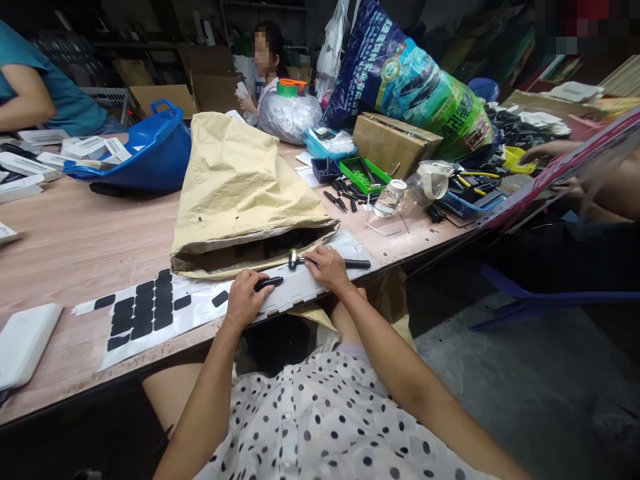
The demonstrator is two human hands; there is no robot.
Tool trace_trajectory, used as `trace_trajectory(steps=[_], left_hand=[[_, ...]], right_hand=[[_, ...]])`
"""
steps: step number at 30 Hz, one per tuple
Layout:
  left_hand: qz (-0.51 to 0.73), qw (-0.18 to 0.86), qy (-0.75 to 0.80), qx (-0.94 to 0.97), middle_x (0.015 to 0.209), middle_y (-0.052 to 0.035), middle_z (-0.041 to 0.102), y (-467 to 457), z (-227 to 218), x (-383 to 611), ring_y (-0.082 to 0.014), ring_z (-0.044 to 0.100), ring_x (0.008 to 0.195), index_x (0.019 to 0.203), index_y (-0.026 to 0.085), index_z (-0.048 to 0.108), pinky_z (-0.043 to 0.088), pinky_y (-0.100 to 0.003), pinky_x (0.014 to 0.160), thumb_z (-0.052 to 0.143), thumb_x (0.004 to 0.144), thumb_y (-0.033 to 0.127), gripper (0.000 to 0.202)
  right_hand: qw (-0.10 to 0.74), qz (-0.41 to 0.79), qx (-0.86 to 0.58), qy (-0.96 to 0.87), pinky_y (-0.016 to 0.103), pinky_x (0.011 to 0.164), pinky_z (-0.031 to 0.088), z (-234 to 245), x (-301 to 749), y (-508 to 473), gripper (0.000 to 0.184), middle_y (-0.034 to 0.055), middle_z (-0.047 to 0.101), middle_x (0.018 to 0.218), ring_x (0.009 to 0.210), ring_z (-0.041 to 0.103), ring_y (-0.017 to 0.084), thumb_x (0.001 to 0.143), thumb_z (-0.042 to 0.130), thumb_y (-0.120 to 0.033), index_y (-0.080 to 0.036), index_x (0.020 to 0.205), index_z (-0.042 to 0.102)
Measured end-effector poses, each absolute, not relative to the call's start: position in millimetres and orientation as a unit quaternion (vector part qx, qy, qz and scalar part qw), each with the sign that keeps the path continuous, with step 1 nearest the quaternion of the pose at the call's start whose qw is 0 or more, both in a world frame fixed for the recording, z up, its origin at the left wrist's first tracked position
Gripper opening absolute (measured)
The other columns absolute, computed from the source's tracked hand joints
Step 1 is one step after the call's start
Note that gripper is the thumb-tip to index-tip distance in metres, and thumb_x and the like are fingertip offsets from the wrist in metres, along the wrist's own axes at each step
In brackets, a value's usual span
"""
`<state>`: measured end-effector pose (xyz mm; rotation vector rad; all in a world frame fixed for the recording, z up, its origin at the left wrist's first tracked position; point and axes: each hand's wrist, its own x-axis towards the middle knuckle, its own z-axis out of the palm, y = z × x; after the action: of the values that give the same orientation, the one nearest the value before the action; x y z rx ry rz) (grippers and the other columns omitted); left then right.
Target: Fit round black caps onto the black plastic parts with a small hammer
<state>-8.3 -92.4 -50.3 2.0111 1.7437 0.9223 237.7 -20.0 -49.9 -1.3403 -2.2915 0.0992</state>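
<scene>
My left hand (pixel 244 298) is closed around a small, slim black piece (pixel 270 283) whose tip sticks out to the right; its exact kind is not clear. Just right of it, my right hand (pixel 327 268) grips a small hammer (pixel 357 264) by the shaft. The hammer's metal head (pixel 293 260) points left and its dark handle reaches out to the right of my hand. Both hands are low over a grey board (pixel 305 288) at the table's front edge. Left of my hands lies a white sheet (pixel 193 313) with several black rounded stickers (pixel 143 310).
A big tan sack (pixel 235 187) lies behind my hands, its mouth facing me. Around it are a blue basin (pixel 150 157), a green tray (pixel 360 172), a glass jar (pixel 389 199) and a cardboard box (pixel 393 143). A white box (pixel 27 343) stands left. Other people sit around the table.
</scene>
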Motion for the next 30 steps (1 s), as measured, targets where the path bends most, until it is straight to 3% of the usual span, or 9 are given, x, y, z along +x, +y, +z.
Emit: trace_trajectory(steps=[5, 11, 20, 30], left_hand=[[0.33, 0.203, 0.625, 0.678, 0.085, -0.0023, 0.062, -91, -48, -7, -0.0208, 0.057, 0.08, 0.092, 0.025, 0.075, 0.049, -0.033, 0.075, 0.069, 0.08, 0.033, 0.016], [0.35, 0.217, 0.623, 0.666, 0.08, -0.0007, 0.061, -91, -49, -6, -0.0196, 0.058, 0.08, 0.09, 0.025, 0.077, 0.048, -0.032, 0.076, 0.072, 0.078, 0.029, 0.014], [0.351, 0.22, 0.624, 0.662, 0.076, 0.0006, 0.059, -92, -45, -2, -0.0182, 0.056, 0.077, 0.082, 0.024, 0.076, 0.046, -0.031, 0.075, 0.071, 0.077, 0.024, 0.007], [0.347, 0.216, 0.632, 0.658, 0.079, -0.0004, 0.061, -92, -47, -1, -0.0191, 0.058, 0.079, 0.088, 0.026, 0.078, 0.048, -0.031, 0.075, 0.072, 0.076, 0.026, 0.012]], right_hand=[[0.24, 0.032, -0.495, -0.835, 0.033, 0.08, 0.043, -42, 233, -28, 0.021, 0.0066, 0.066, 0.094, 0.092, 0.056, 0.023, 0.095, 0.059, -0.024, -0.026, 0.108, 0.075], [0.329, 0.104, -0.46, -0.818, 0.024, 0.086, 0.048, -30, 205, -71, 0.033, 0.0052, 0.068, 0.103, 0.098, 0.063, 0.018, 0.102, 0.046, -0.023, -0.025, 0.126, 0.068], [0.264, 0.066, -0.455, -0.848, 0.02, 0.069, 0.046, -30, 188, -94, 0.038, 0.0026, 0.065, 0.086, 0.08, 0.061, 0.015, 0.099, 0.048, -0.018, -0.032, 0.128, 0.069], [0.269, 0.066, -0.484, -0.83, 0.021, 0.069, 0.046, -30, 200, -93, 0.04, 0.0032, 0.064, 0.089, 0.082, 0.061, 0.016, 0.101, 0.048, -0.02, -0.035, 0.132, 0.067]])
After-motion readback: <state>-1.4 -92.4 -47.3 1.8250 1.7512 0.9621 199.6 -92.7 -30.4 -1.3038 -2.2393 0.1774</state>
